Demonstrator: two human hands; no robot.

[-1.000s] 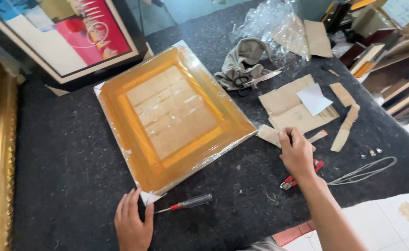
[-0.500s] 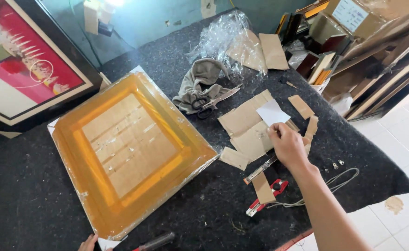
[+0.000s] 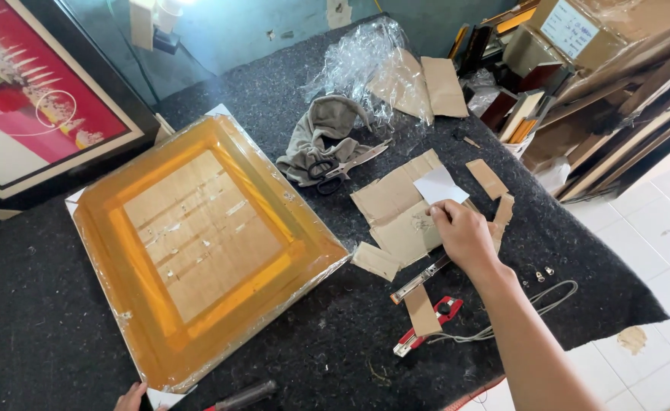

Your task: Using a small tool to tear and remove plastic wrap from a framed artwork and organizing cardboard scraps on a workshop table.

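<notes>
A square picture frame wrapped in orange-tinted plastic lies face down on the dark felt table, its brown taped backing up. My left hand shows only its fingertips at the bottom edge, at the frame's near white corner. My right hand reaches over a pile of cardboard pieces. Its curled fingertips touch the lower edge of a small white paper. Whether they grip the paper I cannot make out.
A dark-handled screwdriver lies by the near frame corner. A metal tool, a red tool and a grey cable lie near my right arm. Scissors rest on a grey cloth. A framed painting leans at left.
The view has swung right and up. My right hand has moved from the table near the red tool up to the white paper. My left hand has slipped almost out of view.
</notes>
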